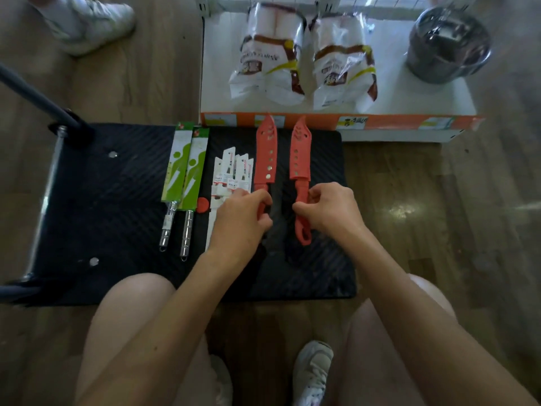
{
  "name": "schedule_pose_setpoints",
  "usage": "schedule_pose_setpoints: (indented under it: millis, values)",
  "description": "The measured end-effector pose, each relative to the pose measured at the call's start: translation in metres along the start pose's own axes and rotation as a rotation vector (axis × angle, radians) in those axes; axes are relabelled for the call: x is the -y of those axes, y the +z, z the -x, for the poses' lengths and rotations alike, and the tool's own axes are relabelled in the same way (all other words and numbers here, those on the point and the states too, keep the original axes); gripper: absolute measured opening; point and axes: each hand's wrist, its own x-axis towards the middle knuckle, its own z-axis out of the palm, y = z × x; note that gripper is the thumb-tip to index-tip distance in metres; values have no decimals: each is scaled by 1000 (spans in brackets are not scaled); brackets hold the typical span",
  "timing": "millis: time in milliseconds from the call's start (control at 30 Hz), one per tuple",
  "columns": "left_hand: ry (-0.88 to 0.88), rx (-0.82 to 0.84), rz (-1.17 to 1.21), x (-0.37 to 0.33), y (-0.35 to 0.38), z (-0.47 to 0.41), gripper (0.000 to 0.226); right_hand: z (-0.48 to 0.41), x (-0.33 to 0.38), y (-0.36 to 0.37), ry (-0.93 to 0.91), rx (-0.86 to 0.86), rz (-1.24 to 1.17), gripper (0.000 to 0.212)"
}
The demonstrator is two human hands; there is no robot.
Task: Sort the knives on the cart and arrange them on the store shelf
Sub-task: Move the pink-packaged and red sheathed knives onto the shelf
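Observation:
Two red sheathed knives lie side by side on the black cart deck [117,200], tips toward the shelf. My left hand [241,218] grips the handle of the left red knife [265,153]. My right hand [329,210] pinches the handle of the right red knife [300,159]. To their left lie several white-packaged knives [231,171], partly hidden under my left hand, and two knives in green card sleeves [184,168] with clear handles. The white store shelf [395,95] stands just beyond the cart.
On the shelf lie two white plastic bags [301,57] and a steel pot [448,45] at the right. The cart's push handle [38,98] rises at the left. Another person's shoe [87,22] stands top left. My knees and shoes are below the cart.

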Motion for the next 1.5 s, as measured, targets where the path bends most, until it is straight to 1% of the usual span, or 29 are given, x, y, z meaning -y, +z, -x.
schedule_pose_setpoints:
  millis: [133, 400, 500, 600, 667, 833, 933, 1167, 1300, 1433, 1500]
  values:
    - [48, -23, 34, -74, -97, 37, 23, 61, 63, -90, -61, -7, 13, 16]
    - [78, -38, -38, -237, -299, 102, 28, 197, 177, -296, -113, -100, -22, 18]
    - [86, -73, -49, -286, -353, 122, 30, 238, 207, -358, -145, -146, -59, 16]
    - [96, -134, -23, -327, -388, 136, 29, 264, 225, -402, -179, -173, -127, 13]
    - [112, -169, 1, -348, -401, 142, 28, 275, 234, -422, -200, -180, -140, 11]
    - [114, -206, 44, -382, -418, 149, 27, 291, 241, -450, -261, -208, -56, 13]
    - [139, -213, 58, -393, -424, 153, 24, 297, 241, -457, -273, -201, -62, 12]
    - [171, -212, 49, -402, -435, 145, 25, 300, 252, -469, -303, -182, -98, 12]
    - [194, -219, 56, -402, -450, 126, 24, 286, 268, -474, -293, -187, -99, 16]
    - [220, -203, 52, -404, -467, 92, 23, 263, 292, -485, -285, -200, -85, 5]
    - [248, -191, 43, -407, -477, 73, 23, 250, 304, -493, -286, -221, -92, 8]
